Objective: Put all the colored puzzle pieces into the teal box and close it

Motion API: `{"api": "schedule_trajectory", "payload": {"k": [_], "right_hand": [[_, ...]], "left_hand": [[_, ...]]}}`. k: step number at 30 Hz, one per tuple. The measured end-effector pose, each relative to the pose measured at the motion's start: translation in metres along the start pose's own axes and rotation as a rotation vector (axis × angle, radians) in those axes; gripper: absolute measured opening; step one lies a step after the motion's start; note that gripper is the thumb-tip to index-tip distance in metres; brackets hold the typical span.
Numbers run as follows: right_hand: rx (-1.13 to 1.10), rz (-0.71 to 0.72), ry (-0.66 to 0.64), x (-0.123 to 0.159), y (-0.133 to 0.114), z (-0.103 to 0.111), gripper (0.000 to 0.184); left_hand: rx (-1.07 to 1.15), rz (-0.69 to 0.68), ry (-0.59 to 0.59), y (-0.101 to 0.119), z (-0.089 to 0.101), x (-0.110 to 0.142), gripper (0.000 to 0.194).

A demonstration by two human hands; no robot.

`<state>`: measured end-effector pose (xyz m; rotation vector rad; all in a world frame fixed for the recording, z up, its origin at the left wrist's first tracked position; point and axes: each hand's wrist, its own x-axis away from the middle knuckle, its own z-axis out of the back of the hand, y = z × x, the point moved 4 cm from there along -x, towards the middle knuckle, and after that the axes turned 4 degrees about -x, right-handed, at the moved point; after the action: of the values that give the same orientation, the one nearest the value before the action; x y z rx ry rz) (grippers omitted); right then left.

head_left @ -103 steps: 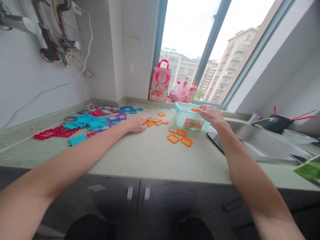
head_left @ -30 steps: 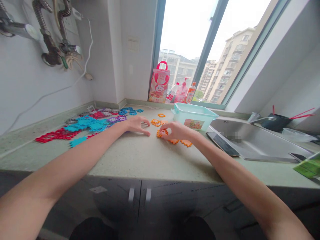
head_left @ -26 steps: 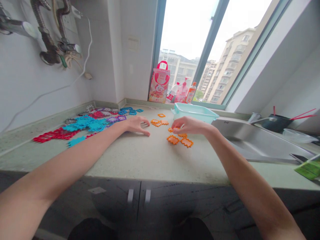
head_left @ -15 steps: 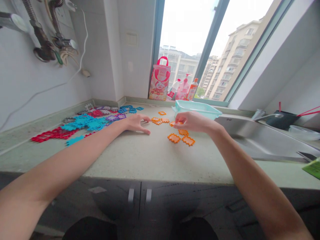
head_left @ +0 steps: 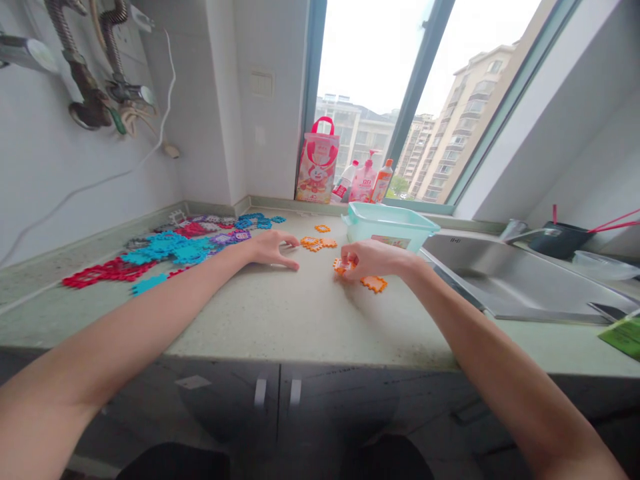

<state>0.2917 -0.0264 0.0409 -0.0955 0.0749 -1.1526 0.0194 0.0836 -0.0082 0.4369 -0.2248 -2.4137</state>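
Note:
My right hand (head_left: 373,258) is closed in a pinch on an orange interlocking tile (head_left: 342,267) with notched edges, low over the countertop. Its fingers partly cover the tile and whatever lies beneath. Just below that hand, another orange tile (head_left: 374,285) lies flat. My left hand (head_left: 275,249) rests at the counter with thumb and fingers apart, holding nothing. A small group of orange tiles (head_left: 316,244) lies just to the right of its fingertips, and a single orange tile (head_left: 323,229) is farther back.
Left of my left arm spreads a pile of blue (head_left: 175,247), red (head_left: 105,271) and purple interlocking pieces. A light-green plastic tub (head_left: 393,213) stands behind my right hand, beside the steel sink (head_left: 505,283). Bottles (head_left: 363,183) and a pink bag (head_left: 317,167) line the windowsill.
My right hand has come toward me and down, from the back tiles to the nearer ones, and now covers some of them. My left hand has stayed almost still.

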Motion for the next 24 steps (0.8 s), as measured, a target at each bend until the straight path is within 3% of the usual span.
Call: {"api": "schedule_trajectory", "payload": {"k": [4, 8, 12, 17, 24], "right_hand": [[0.064, -0.183, 0.104, 0.001, 0.037, 0.016, 0.023], [0.104, -0.26, 0.13, 0.003, 0.051, 0.024, 0.021], [0.091, -0.255, 0.129, 0.001, 0.05, 0.021, 0.022], [0.084, -0.237, 0.02, -0.007, 0.054, 0.0, 0.026], [0.057, -0.164, 0.073, -0.016, 0.053, -0.006, 0.034]], "left_hand": [[0.002, 0.008, -0.002, -0.001, 0.0, 0.0, 0.078], [-0.001, 0.027, -0.008, 0.0, 0.001, 0.0, 0.08], [0.0, 0.028, -0.01, 0.002, 0.002, 0.001, 0.081], [-0.012, 0.02, -0.014, 0.002, 0.001, 0.001, 0.082], [-0.021, 0.013, -0.005, -0.002, 0.0, 0.0, 0.081]]}}
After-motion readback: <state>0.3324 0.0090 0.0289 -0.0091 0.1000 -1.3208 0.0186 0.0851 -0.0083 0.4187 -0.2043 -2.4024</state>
